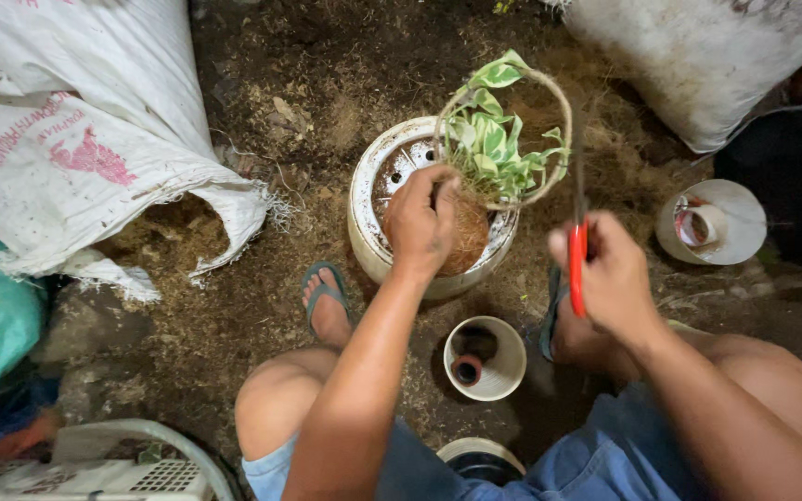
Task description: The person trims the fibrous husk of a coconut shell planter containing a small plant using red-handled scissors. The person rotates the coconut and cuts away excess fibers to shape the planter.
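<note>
My left hand [422, 221] grips a brown coir ball [469, 237] with a small green-and-white leafed plant [496, 139] growing out of it. A loop of twine [549, 93] arches over the plant. The ball rests on an upturned white pot [370, 199] with holes in its base. My right hand [611, 276] holds red-handled scissors [577, 260] upright, the blades pointing up beside the twine loop at the plant's right.
An open white sack [95, 158] spilling coir fibre lies left, another sack [698, 56] top right. A white cup with a thread spool [485, 359] stands between my feet; a second cup [709, 223] at right. Loose fibre covers the ground.
</note>
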